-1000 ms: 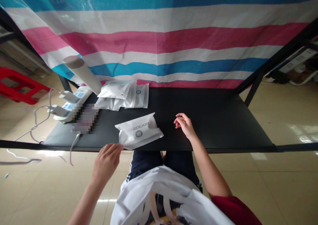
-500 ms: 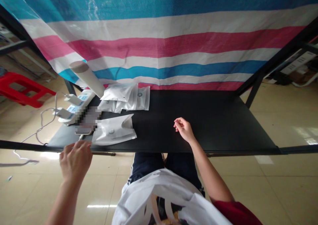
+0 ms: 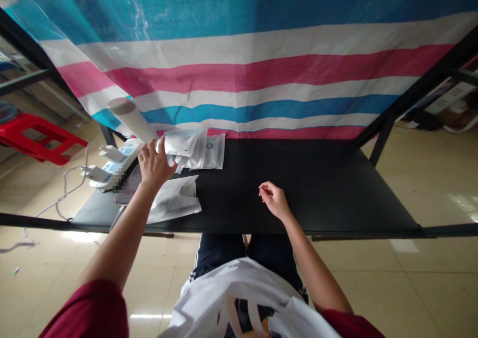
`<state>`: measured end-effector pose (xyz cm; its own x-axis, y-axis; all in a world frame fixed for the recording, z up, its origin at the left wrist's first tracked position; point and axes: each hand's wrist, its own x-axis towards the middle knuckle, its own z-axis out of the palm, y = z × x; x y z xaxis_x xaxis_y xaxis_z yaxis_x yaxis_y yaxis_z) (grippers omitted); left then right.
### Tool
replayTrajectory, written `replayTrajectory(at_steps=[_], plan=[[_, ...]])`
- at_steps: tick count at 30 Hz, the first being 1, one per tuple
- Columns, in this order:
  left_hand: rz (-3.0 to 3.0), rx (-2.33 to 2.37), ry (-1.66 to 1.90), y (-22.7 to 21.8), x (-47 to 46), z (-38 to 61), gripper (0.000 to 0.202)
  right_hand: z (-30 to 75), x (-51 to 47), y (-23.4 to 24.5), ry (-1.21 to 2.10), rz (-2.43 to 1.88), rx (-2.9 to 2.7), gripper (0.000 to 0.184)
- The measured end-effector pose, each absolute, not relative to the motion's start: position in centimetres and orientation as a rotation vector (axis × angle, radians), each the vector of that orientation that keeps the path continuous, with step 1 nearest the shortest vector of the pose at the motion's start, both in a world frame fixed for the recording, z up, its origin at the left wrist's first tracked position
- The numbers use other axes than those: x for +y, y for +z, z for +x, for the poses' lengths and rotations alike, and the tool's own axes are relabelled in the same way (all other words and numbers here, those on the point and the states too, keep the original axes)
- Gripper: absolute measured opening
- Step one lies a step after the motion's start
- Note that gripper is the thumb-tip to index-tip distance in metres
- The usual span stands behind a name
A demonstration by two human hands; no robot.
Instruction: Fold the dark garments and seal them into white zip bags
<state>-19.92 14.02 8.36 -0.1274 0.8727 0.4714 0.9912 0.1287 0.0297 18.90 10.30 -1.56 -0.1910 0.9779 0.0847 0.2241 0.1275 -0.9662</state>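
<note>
My left hand (image 3: 154,163) reaches to the back left of the black table (image 3: 317,178), fingers spread and resting on the near edge of a stack of white pouches (image 3: 203,146). Just in front of that hand lies a single white pouch (image 3: 177,198), partly under my forearm. My right hand (image 3: 272,199) rests near the middle of the table's front, fingers loosely curled together, with nothing visible in them.
A white power strip (image 3: 112,163) with plugged chargers and trailing cables sits at the table's left end, beside a cardboard tube (image 3: 130,116) and a blurred flat object (image 3: 125,191). A striped tarp (image 3: 242,69) hangs behind. A red stool (image 3: 33,136) stands far left. A white bag (image 3: 242,288) lies on my lap.
My left hand slid the single pouch from the table's front middle to the left, let go, dropped below the edge, then rose to the stack of pouches. The right hand barely moved.
</note>
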Motion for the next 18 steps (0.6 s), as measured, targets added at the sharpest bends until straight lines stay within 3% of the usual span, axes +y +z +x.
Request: replayTrajectory(at_steps=[8,13,16,18], plan=[[-1.917,-2.038,-0.486,7.7,17.7,-20.8,0.037,18.9,10.4,-1.6,1.133,-1.211,-1.584,0.021],[-1.93,-1.939,-0.582,10.3,16.7,-20.5,0.029,18.9,10.5,-1.7,1.132,-1.196,-1.581,0.021],[-1.906,-1.871,-0.76,12.7,15.5,-18.7,0.028,18.9,10.5,-1.7,1.14,-1.192,-1.561,0.023],[-1.897,-1.917,-1.095,13.8,14.6,-16.7,0.023,18.9,10.4,-1.7,1.158,-1.188,-1.523,0.025]])
